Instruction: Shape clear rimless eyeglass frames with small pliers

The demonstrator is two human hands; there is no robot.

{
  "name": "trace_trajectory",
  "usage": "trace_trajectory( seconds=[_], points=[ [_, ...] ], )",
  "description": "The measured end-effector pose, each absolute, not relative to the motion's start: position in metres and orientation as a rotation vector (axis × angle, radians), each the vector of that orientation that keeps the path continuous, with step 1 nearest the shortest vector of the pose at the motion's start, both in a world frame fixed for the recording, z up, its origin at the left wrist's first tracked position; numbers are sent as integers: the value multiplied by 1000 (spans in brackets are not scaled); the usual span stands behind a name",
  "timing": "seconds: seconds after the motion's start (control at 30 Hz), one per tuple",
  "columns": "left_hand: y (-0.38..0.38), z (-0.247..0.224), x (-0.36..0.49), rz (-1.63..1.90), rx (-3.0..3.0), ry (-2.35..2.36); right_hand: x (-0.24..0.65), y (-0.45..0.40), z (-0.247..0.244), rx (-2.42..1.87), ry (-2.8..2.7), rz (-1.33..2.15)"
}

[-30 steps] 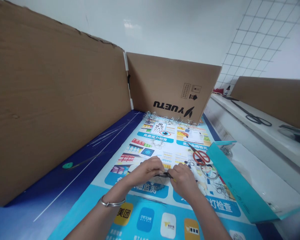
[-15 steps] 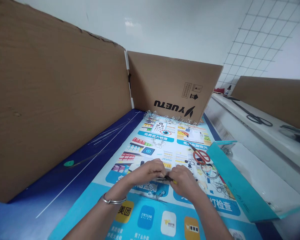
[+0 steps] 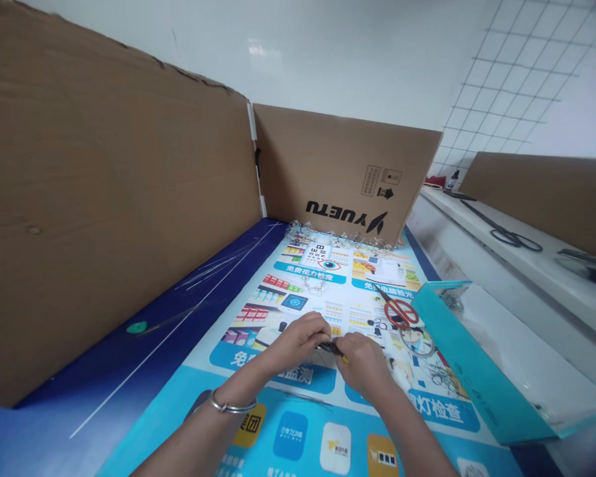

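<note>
My right hand [image 3: 361, 361] is wrapped round small pliers [image 3: 332, 347] with dark jaws and a bit of yellow handle. The jaws point left, toward my left hand [image 3: 302, 339]. Its fingers are pinched together at the jaw tips, and what they hold is too small and hidden to make out. A metal bangle [image 3: 233, 407] circles my left wrist. Both hands are just above a printed poster sheet [image 3: 273, 391] on the table. Right of them lie red-handled scissors [image 3: 401, 313], a coil of wire [image 3: 416, 341] and a tangle of thin wire pieces [image 3: 442, 376].
A teal box [image 3: 481, 371] stands open at the right. Cardboard panels wall off the left [image 3: 119, 199] and the back [image 3: 338, 159]. Clear beaded pieces [image 3: 347, 240] line the back panel's foot. A green-ended tool [image 3: 137, 327] lies left. Black scissors [image 3: 514, 237] rest on a white ledge.
My left hand has tilted and risen slightly, and the pliers' jaws show more. The clear beaded strand that hung below my hands no longer shows there. My right hand stays nearly in place.
</note>
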State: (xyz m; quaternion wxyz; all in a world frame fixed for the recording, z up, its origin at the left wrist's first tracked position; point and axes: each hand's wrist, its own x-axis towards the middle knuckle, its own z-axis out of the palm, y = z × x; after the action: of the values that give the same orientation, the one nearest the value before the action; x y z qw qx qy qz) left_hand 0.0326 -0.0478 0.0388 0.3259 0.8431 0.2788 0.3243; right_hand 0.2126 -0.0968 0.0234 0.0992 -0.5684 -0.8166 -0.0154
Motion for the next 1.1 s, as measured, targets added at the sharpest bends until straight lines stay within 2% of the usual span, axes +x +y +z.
trace_trajectory(
  seconds=[0.3,0.57,0.93,1.1],
  points=[
    [-48,41,30,841,1972,719,210,-97,22,-1615,-2366,157],
    [-47,41,30,825,1992,713,210,-97,25,-1639,-2323,256],
    [-46,43,26,772,1990,692,210,-99,25,-1535,-2237,717],
    [-46,44,26,770,1987,694,207,-100,29,-1543,-2280,527]
  ],
)
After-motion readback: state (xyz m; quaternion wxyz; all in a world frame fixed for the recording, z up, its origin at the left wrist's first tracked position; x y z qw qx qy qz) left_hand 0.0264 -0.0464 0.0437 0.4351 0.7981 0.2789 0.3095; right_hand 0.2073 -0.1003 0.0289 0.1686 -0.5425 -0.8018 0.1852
